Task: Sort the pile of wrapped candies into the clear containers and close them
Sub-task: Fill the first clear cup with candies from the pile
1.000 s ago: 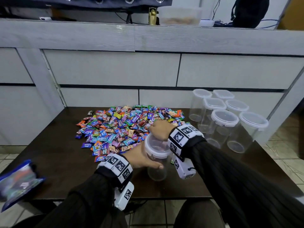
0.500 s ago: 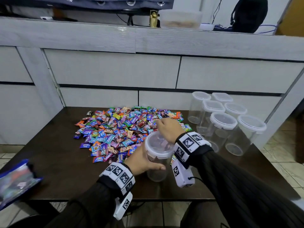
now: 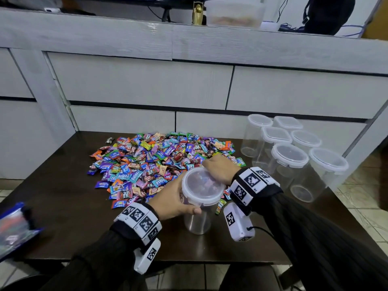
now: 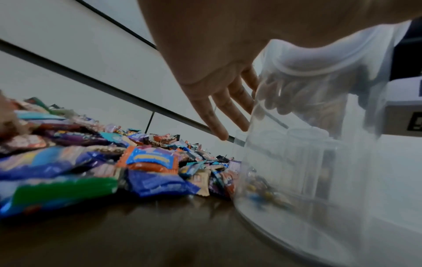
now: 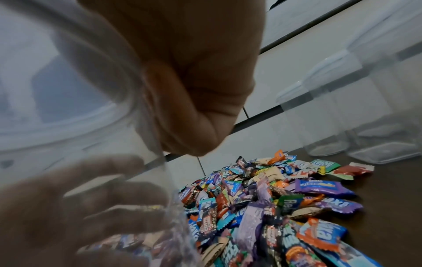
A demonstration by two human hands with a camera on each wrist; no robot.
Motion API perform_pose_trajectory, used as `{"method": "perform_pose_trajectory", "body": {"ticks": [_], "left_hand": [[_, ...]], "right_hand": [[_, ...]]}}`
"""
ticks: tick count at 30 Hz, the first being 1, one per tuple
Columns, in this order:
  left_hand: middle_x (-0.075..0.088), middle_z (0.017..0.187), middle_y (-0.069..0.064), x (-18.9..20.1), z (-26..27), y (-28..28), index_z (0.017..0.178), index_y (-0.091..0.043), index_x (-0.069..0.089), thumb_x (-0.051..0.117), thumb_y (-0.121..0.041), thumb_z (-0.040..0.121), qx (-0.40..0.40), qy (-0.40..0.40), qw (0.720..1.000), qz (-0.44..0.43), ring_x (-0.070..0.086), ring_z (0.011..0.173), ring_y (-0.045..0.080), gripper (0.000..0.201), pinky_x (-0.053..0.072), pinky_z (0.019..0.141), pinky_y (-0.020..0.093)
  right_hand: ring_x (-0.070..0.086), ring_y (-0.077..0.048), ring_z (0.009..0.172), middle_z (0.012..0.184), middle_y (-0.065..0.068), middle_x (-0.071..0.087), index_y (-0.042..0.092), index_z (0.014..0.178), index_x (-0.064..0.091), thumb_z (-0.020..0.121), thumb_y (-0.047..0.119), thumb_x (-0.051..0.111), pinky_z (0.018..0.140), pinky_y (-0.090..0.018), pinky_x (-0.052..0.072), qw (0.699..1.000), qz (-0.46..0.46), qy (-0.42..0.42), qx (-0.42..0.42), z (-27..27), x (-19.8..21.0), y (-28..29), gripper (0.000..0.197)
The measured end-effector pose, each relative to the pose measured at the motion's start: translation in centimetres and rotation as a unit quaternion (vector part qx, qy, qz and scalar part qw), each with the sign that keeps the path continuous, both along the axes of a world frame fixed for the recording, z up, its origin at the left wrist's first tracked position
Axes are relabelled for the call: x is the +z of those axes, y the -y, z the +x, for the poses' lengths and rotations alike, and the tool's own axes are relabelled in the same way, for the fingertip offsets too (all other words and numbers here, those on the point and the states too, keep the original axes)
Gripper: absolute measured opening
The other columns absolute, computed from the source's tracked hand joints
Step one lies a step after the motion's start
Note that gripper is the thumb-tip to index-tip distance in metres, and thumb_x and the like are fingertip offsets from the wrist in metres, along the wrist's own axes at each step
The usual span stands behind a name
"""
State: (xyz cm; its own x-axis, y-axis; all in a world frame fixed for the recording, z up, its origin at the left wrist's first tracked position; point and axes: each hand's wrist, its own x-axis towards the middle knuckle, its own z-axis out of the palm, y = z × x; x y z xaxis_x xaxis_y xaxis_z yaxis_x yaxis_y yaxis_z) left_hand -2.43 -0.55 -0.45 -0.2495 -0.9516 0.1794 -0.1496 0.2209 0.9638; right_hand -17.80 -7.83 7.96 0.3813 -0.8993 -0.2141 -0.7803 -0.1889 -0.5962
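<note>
A clear round container with a white lid stands on the dark table at the near edge of the candy pile. My left hand grips its wall from the left, thumb across the front. My right hand is curled over the lid's far right rim. Through the container wall the left wrist view shows my fingers wrapped behind it. In the right wrist view my right hand is fisted against the rim. A few candies show inside.
Several empty lidded containers stand in a cluster at the table's right back. A blue bag lies at the left front edge. Grey cabinet drawers rise just behind the table.
My right hand has slid along the lid's rim from the far side toward the right. The left hand keeps its hold on the container.
</note>
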Motion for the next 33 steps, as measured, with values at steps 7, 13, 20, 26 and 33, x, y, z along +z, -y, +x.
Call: {"method": "perform_pose_trajectory", "body": {"ticks": [7, 13, 20, 26, 33], "left_hand": [[0.065, 0.124, -0.016, -0.1, -0.1, 1.5, 0.125, -0.029, 0.050, 0.096, -0.044, 0.042, -0.020, 0.021, 0.999, 0.036, 0.058, 0.121, 0.006, 0.096, 0.043, 0.101, 0.020], [0.067, 0.124, -0.006, -0.9, -0.8, 2.1, 0.129, -0.024, 0.052, 0.095, -0.048, 0.044, 0.014, 0.020, 1.000, 0.010, 0.059, 0.122, 0.012, 0.098, 0.043, 0.109, 0.042], [0.065, 0.124, -0.017, -0.4, -1.3, 1.8, 0.119, -0.060, 0.051, 0.092, -0.057, 0.044, 0.048, 0.037, 0.998, -0.001, 0.058, 0.121, 0.005, 0.086, 0.043, 0.107, 0.037], [0.065, 0.123, -0.018, -0.9, -1.2, 2.1, 0.119, -0.058, 0.052, 0.091, -0.058, 0.046, 0.045, 0.031, 0.999, -0.005, 0.058, 0.121, 0.004, 0.083, 0.044, 0.107, 0.034], [0.056, 0.132, -0.018, -0.3, -0.9, 2.0, 0.131, -0.043, 0.038, 0.089, -0.050, 0.052, 0.006, 0.068, 0.998, -0.015, 0.049, 0.127, -0.004, 0.094, 0.036, 0.106, 0.015]], "right_hand": [[0.028, -0.017, 0.055, 0.060, -0.005, 0.033, 0.013, 0.057, 0.031, 0.095, 0.018, 0.042, 0.051, -0.032, 0.021, 0.996, -0.085, 0.004, 0.041, 0.9, 0.2, 1.4, 0.040], [0.032, -0.016, 0.053, 0.055, -0.001, 0.035, 0.015, 0.055, 0.033, 0.098, 0.027, 0.045, 0.052, -0.034, 0.021, 0.992, -0.122, 0.032, 0.018, 0.3, -0.2, 1.9, 0.046], [0.040, -0.024, 0.060, 0.058, -0.008, 0.042, 0.011, 0.052, 0.036, 0.102, 0.037, 0.030, 0.062, -0.031, 0.028, 0.995, -0.082, 0.021, -0.056, -0.8, -0.5, 1.4, 0.057], [0.038, -0.018, 0.054, 0.057, -0.005, 0.039, 0.011, 0.053, 0.036, 0.103, 0.035, 0.029, 0.061, -0.030, 0.026, 0.993, -0.087, 0.038, -0.065, -0.3, -0.7, 1.5, 0.056], [0.042, -0.015, 0.055, 0.057, 0.003, 0.044, 0.018, 0.060, 0.040, 0.088, 0.061, 0.048, 0.053, -0.029, 0.030, 0.988, -0.117, 0.081, -0.065, -1.3, -1.7, 1.1, 0.052]]}}
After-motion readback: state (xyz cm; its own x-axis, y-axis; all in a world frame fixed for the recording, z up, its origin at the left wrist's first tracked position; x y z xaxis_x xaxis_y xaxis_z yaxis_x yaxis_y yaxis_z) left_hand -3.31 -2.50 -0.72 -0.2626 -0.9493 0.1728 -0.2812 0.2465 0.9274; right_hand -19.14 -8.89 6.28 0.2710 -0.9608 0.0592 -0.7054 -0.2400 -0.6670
